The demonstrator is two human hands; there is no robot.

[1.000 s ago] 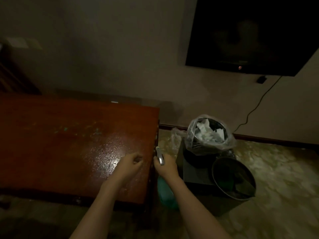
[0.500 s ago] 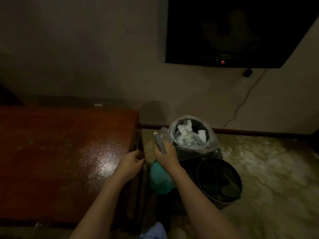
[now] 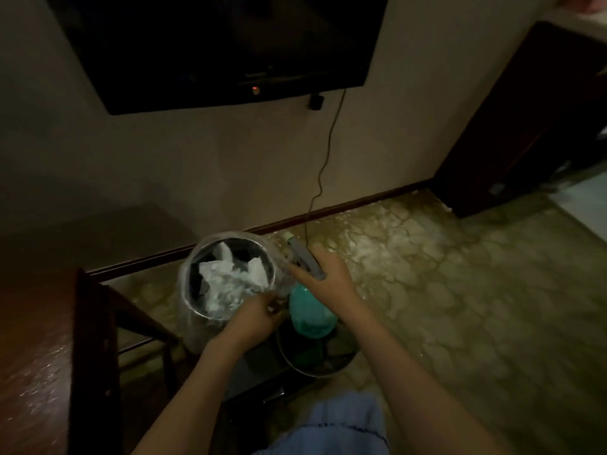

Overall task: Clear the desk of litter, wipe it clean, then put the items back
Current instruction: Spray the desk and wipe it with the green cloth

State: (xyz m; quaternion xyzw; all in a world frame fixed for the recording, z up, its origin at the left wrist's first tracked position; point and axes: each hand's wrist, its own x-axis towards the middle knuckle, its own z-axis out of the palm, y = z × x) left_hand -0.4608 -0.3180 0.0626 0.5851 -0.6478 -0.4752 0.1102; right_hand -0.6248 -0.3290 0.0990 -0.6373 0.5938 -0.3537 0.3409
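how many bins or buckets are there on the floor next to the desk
2. A plastic-lined bin full of crumpled paper stands beside the desk, at the left hand. A dark round bucket sits right of it, partly hidden under the green spray bottle. Others may be out of view.

Pretty tight down there: the lined bin (image 3: 226,277) is wedged between the table (image 3: 39,339) edge and a round bucket (image 3: 315,366), while open floor (image 3: 460,290) is left rightward.
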